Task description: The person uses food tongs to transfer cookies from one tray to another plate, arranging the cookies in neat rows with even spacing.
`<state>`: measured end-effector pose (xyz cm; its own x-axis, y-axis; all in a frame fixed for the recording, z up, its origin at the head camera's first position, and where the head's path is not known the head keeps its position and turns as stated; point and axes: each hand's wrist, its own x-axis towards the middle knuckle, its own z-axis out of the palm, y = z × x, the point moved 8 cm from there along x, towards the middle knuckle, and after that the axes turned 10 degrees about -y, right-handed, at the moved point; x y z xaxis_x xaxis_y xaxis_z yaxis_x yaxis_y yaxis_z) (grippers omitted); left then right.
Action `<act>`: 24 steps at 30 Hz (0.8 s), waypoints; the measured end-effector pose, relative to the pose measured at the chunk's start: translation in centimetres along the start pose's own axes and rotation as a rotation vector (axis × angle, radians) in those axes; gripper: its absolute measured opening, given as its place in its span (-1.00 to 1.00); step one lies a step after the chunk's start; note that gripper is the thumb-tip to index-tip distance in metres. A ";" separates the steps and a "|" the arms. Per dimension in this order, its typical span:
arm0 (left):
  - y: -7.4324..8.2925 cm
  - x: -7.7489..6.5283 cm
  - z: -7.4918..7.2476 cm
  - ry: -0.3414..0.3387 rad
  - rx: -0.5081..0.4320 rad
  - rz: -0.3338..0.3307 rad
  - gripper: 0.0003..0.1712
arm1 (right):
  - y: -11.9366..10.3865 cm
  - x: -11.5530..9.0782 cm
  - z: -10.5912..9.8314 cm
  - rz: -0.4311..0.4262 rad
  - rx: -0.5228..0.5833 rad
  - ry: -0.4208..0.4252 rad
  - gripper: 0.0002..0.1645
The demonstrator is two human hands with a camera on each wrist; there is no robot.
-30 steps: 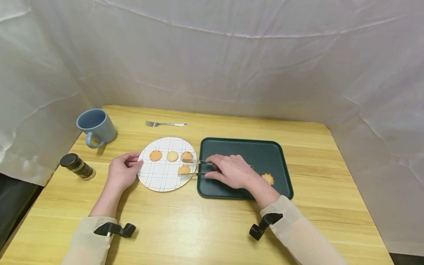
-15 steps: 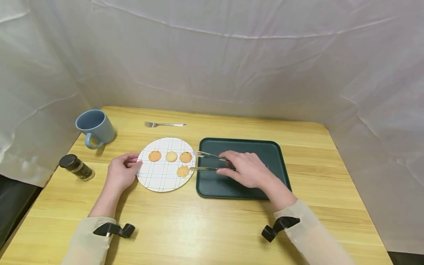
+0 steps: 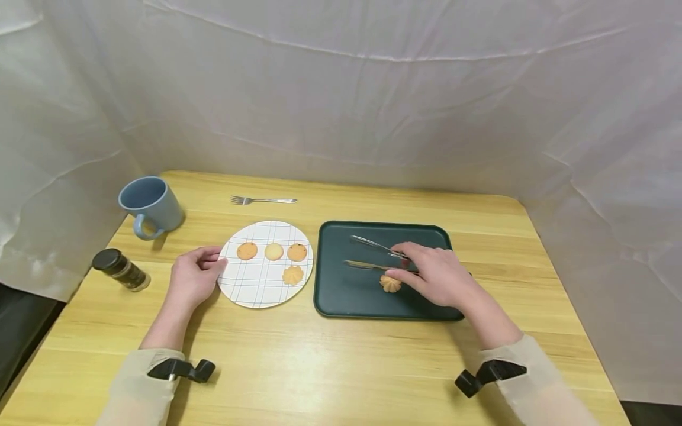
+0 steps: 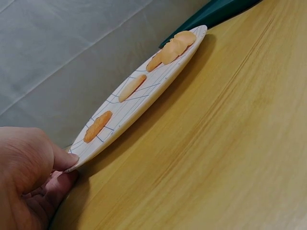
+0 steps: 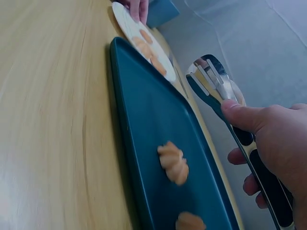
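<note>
My left hand (image 3: 194, 277) pinches the left rim of a round white plate (image 3: 250, 290) with blue grid lines, thumb on top of the edge in the left wrist view. On the plate lie three round cookies (image 3: 274, 251) in a row and a ridged, flower-shaped cookie (image 3: 292, 275) below the right one. Over the dark green tray (image 3: 341, 302), my right hand (image 3: 434, 275) holds metal tongs (image 5: 249, 143) with black handles. Their tips are spread, with nothing between them. Another ridged cookie (image 3: 391, 283) sits on the tray under the tongs; the right wrist view shows a further cookie (image 5: 189, 222), partly cut off.
A blue mug (image 3: 151, 207) stands at the far left, and a black-lidded spice jar (image 3: 121, 270) is in front of it, left of my left hand. A fork (image 3: 263, 200) lies behind the plate. Pale cloth (image 3: 341, 106) hangs behind the wooden table (image 3: 298, 367).
My right hand has drawn the tongs rightward, off the plate and over the tray. The flower-shaped cookie between their tips was let go onto the plate. My left hand stays at the rim.
</note>
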<state>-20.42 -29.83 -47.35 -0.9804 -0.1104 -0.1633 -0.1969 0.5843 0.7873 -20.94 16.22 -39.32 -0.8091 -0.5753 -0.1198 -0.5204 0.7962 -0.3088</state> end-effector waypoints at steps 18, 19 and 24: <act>0.0 0.0 0.0 -0.002 -0.005 0.003 -0.57 | 3.9 -4.2 0.5 0.057 -0.012 -0.006 -0.32; 0.0 -0.1 0.0 -0.002 -0.005 0.002 -0.57 | 4.0 -4.4 0.5 0.054 -0.017 -0.006 -0.33; 0.1 -0.1 0.0 -0.001 0.001 0.001 -0.57 | 4.6 -5.1 1.2 0.072 -0.028 -0.027 -0.29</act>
<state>-20.38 -29.77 -47.27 -0.9806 -0.1091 -0.1630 -0.1959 0.5849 0.7870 -18.90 22.59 -41.31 -0.8373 -0.5208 -0.1667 -0.4688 0.8405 -0.2715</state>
